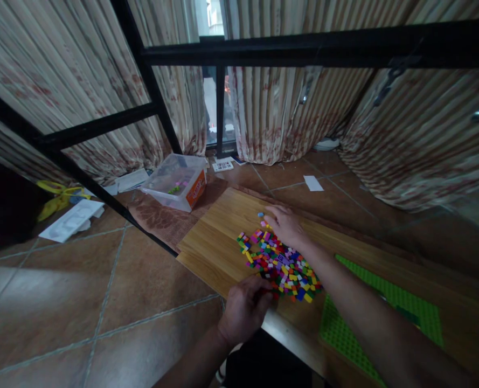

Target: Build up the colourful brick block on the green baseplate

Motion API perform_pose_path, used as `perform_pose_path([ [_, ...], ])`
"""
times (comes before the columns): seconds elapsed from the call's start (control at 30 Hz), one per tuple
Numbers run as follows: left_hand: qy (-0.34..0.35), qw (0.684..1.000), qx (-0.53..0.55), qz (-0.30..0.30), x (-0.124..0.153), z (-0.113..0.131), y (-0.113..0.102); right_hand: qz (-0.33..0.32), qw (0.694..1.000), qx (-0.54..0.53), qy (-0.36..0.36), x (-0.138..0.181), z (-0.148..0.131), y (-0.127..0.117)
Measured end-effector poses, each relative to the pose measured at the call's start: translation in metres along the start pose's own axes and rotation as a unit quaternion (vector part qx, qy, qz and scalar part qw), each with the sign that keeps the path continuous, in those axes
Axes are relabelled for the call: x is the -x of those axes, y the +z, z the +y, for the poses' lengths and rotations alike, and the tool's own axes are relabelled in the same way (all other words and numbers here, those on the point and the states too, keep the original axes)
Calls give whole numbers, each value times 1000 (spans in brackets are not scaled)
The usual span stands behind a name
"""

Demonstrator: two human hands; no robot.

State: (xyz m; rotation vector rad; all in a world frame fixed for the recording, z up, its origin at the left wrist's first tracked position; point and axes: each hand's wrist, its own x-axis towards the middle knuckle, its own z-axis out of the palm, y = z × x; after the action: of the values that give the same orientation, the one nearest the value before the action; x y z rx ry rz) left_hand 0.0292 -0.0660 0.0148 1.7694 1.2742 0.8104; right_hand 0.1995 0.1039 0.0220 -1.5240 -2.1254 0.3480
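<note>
A pile of small, many-coloured building bricks (282, 264) lies spread over the wooden board. At the far side of the pile is my right hand (285, 226), its fingers stretched out and lowered beside a few stray bricks. My left hand (245, 304) rests at the near edge of the pile with its fingers curled in; whatever may be between them is hidden. One light blue brick (261, 214) lies apart, just left of my right fingertips. A green studded baseplate (344, 318) sits to the right, partly covered by my right forearm.
The wooden board (210, 237) lies on a brown cloth (158, 221). Beyond its left end stands a clear plastic tub (162, 196) with a few bricks inside. White foam packaging (71, 221) is on the tiled floor. Black metal bars (263, 54) cross in front of striped curtains (271, 113).
</note>
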Motion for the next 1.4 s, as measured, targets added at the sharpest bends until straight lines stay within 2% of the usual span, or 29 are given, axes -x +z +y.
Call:
perform_pose_path([
  [0.1, 3, 1000, -4, 0, 0, -1, 0, -62, 998, 13, -28, -13, -3, 13],
  [0.2, 9, 1000, -4, 6, 0, -1, 0, -80, 996, 1, -46, -8, -2, 19],
  [0.4, 12, 1000, -18, 2, -1, 0, 0, -110, 987, -94, -69, 15, -9, 7],
  [0.47, 16, 1000, -18, 1, 0, -1, 0, -106, 983, -134, -61, 19, -12, -2],
  [0.6, 22, 1000, -12, 7, 0, -3, 2, -31, 984, -175, -10, 22, -7, -20],
  [0.7, 22, 1000, -12, 13, 0, -5, 3, -4, 987, -158, 29, 30, 1, -31],
  [0.87, 27, 999, -15, 12, 0, -6, 3, -78, 991, -108, 3, 54, 2, -42],
  [1.17, 19, 1000, -18, 7, -3, -7, 1, -115, 993, 20, 17, 68, 3, -40],
  [1.27, 17, 1000, -15, 11, -3, -9, 1, -94, 995, 15, 25, 73, -6, -42],
  [1.4, 8, 1000, -5, 8, -5, -10, 0, 8, 997, -61, 53, 102, -36, -51],
])
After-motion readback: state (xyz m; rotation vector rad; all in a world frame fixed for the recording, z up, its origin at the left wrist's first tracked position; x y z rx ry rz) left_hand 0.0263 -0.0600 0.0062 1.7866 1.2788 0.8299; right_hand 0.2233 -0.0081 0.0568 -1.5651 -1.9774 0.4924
